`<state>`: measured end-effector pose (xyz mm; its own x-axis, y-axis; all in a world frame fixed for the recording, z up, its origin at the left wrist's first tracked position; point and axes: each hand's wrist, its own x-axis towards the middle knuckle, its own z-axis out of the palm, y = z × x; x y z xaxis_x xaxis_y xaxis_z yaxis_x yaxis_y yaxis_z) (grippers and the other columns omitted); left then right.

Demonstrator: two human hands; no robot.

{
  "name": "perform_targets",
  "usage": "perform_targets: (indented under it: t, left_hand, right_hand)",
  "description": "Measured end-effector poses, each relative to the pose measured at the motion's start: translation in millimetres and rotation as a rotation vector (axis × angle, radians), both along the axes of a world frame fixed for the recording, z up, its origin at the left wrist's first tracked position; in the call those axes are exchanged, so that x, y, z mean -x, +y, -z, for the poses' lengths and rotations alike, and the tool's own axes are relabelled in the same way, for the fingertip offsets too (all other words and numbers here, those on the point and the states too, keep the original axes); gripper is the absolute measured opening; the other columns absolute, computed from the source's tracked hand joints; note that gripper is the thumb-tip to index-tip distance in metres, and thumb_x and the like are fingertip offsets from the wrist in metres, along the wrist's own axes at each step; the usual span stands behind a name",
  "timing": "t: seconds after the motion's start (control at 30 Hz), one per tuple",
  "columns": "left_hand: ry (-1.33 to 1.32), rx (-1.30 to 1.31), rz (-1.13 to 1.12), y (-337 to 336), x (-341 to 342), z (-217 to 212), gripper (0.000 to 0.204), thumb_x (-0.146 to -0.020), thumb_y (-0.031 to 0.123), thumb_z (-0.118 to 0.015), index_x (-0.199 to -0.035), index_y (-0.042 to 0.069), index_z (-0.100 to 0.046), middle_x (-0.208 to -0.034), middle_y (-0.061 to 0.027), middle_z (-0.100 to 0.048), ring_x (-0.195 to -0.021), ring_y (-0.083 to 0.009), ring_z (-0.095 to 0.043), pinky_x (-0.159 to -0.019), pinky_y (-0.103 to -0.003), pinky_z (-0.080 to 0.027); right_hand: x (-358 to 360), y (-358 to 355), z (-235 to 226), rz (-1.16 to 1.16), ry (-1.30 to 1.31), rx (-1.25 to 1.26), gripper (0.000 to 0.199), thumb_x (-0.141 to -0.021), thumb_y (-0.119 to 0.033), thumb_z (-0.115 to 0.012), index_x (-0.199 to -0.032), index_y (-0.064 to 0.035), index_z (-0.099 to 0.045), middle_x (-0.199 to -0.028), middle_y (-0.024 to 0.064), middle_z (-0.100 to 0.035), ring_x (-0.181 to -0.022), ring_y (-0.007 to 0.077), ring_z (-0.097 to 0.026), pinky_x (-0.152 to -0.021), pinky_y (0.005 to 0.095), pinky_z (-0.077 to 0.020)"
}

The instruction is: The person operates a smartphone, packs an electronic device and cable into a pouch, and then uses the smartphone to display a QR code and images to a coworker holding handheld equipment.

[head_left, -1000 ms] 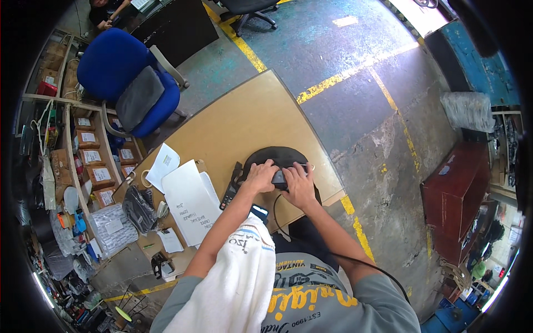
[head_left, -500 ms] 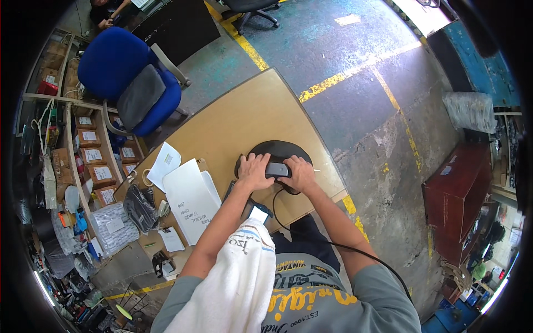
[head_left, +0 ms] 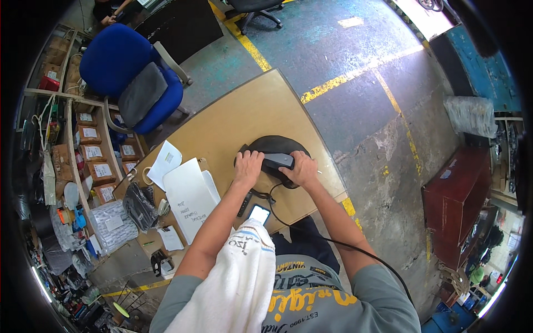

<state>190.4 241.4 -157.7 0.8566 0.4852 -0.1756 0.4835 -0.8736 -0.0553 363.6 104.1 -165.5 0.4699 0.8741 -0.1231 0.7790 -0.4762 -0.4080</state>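
Over the table's near right part, both my hands hold a rounded black thing with a smooth grey panel (head_left: pixel 279 159); its exact kind I cannot make out. My left hand (head_left: pixel 249 168) is closed on its left side, fingers curled over the edge. On the right end, my right hand (head_left: pixel 302 168) grips it, the thumb near the grey panel. A black cable (head_left: pixel 355 249) runs from below the hands across my right forearm. Close to my left forearm lies a phone (head_left: pixel 259 213) with a lit screen, partly covered by the white towel (head_left: pixel 236 272) hanging from me.
The tan table (head_left: pixel 233 122) carries white papers (head_left: pixel 189 188), a plastic-wrapped black item (head_left: pixel 139 206) and a tape roll (head_left: pixel 147 176) on its left. Beyond stands a blue chair (head_left: pixel 114 61). Shelves with brown boxes (head_left: pixel 90 151) line the left; a dark red cabinet (head_left: pixel 455 200) is at right.
The black thing has turned and shifted in my hands, so its grey panel sits farther from me and slanted. My hands have spread slightly apart. More of the phone's lit screen shows.
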Motion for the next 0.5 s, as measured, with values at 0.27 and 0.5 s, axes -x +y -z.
perform_targets:
  t: [0.27,0.5]
  left_hand:
    - [-0.047,0.027,0.017,-30,18,19,0.024,-0.086,0.012,-0.066,-0.110,0.016,-0.065,-0.098,-0.0077,-0.066,-0.086,-0.0271,-0.064,-0.088,-0.041,-0.041]
    - [-0.118,0.211,0.005,-48,-8,25,0.007,-0.090,0.016,-0.063,-0.095,0.017,-0.068,-0.095,-0.0069,-0.067,-0.086,-0.0274,-0.068,-0.085,-0.041,-0.042]
  right_hand:
    - [-18,4,-4,0.233,0.126,-0.033,0.054,-0.073,-0.040,-0.086,-0.112,-0.0072,-0.066,-0.106,0.0100,-0.073,-0.094,0.0296,-0.071,-0.081,0.0422,-0.0514]
    - [-16,23,-2,0.153,0.028,0.075,0.054,-0.074,-0.038,-0.085,-0.114,-0.0055,-0.068,-0.104,0.0103,-0.074,-0.094,0.0313,-0.072,-0.081,0.0393,-0.0540]
